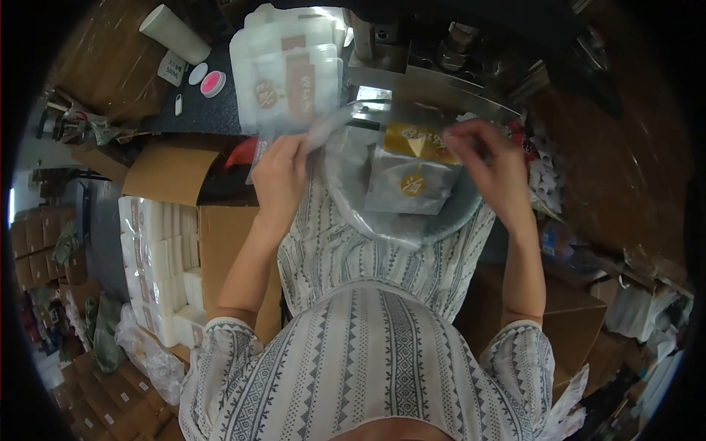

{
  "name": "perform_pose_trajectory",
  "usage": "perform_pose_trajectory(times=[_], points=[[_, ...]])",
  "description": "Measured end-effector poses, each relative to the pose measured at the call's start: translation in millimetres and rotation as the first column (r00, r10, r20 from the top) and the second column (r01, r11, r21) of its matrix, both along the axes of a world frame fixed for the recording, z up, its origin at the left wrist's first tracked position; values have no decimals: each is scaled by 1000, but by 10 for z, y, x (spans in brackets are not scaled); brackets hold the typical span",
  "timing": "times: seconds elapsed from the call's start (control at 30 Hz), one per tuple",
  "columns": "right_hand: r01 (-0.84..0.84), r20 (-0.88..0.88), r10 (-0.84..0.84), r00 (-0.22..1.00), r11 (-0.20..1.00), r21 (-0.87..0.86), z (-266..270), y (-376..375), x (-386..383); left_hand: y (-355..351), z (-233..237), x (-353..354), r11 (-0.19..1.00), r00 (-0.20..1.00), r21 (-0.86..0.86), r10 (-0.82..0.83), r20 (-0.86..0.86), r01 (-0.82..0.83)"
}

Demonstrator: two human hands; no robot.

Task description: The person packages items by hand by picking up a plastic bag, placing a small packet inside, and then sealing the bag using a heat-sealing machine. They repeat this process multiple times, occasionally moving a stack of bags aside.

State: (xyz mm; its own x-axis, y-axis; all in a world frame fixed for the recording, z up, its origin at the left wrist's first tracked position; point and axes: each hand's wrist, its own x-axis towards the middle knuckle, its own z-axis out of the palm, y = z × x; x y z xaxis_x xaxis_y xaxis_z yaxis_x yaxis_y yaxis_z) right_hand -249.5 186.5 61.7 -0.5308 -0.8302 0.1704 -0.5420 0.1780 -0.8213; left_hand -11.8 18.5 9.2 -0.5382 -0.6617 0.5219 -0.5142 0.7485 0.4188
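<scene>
My left hand (279, 173) is closed on the edge of a translucent plastic pouch (334, 125), which is blurred and tilts up to the right. A basin lined with clear plastic (346, 209) rests at my lap. Over it lies a silver pouch (393, 191) with a gold band and a round gold mark. Beside the upper right corner of that pouch is my right hand (493, 165), fingers curled in and fingertips close together. Blur hides whether anything sits between those fingertips.
A stack of printed pouches (290, 84) lies on the dark table, near a pink-filled round tin (213, 84) and a white cup (174, 34). A metal machine (419, 77) stands behind the basin. On the left, an open carton (232, 242) stands beside packed white bundles (151, 268).
</scene>
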Motion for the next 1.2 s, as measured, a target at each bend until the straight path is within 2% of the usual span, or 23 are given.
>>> perform_pose_trajectory(times=[0.03,0.07,0.13,0.27,0.37,0.43,0.47,0.53,0.57,0.6,0.63,0.67,0.7,0.73,0.83,0.87,0.93,1.0,1.03,1.07,1.1,1.13,1.2], points=[[-153,17,155,988,984,-92,2,-80,86,45,46,-9,1000,1000,-2,1,-3,-1],[-155,15,157,988,984,-93,-14,-137,119,85,85,-11,1000,1000,5,-12,0,12],[-287,-265,242,933,947,-145,-50,-231,143,144,141,-43,1000,1000,11,-24,2,24],[-340,-303,292,907,933,-119,-5,-213,192,269,198,-120,978,980,60,-199,4,198],[-435,-215,409,887,895,-94,-59,-163,148,332,142,-204,928,937,134,-349,-2,346],[-445,45,450,892,891,-93,-110,-139,85,368,75,-271,898,913,182,-407,-2,401],[-442,44,448,893,892,-95,-122,-126,51,370,45,-326,835,883,306,-467,-45,457],[-314,156,322,934,947,-72,-126,-90,-30,380,14,-485,752,848,419,-520,-98,509],[-315,153,323,934,946,-73,-113,-55,-62,388,0,-585,582,886,697,-429,-174,419],[-180,-10,180,984,983,-27,-91,-5,-82,380,-15,-673,324,925,893,-314,-211,314],[-35,-177,34,984,999,-6,-67,48,-104,326,-38,-772,325,926,892,-312,-212,313],[-38,-178,36,983,999,-7,-35,109,-136,242,-64,-883,204,929,923,-251,-272,326],[55,-185,-32,982,991,120,0,182,-174,194,-71,-962,80,928,936,-184,-323,342],[148,-201,-100,974,959,243,13,243,-226,182,-65,-1018,80,928,937,-185,-323,341],[314,-281,-225,933,891,329,-61,243,-543,180,-45,-1086,-28,935,936,-35,-352,351],[314,-278,-226,934,889,332,-248,222,-771,182,-68,-1064,-28,934,935,-38,-355,354],[253,-549,-92,831,941,224,-775,174,-1152,164,-93,-951,-29,935,936,-36,-352,351],[234,-537,-109,836,958,169,-857,148,-1145,-22,-57,-776,504,932,789,-108,-346,352],[216,-521,-121,845,968,125,-868,153,-1137,-153,-78,-653,507,932,788,-105,-347,351],[214,-517,-118,848,968,130,-838,177,-1119,-292,-146,-497,902,992,414,-107,-63,124],[221,-520,-78,851,950,220,-773,200,-1103,-371,-243,-390,989,982,-150,48,181,-21],[224,-519,-33,854,924,310,-726,228,-1079,-335,-375,-310,997,917,-50,70,393,-54],[218,-488,-69,870,942,256,-690,296,-1004,-268,-542,-187,994,935,-110,35,353,4]])
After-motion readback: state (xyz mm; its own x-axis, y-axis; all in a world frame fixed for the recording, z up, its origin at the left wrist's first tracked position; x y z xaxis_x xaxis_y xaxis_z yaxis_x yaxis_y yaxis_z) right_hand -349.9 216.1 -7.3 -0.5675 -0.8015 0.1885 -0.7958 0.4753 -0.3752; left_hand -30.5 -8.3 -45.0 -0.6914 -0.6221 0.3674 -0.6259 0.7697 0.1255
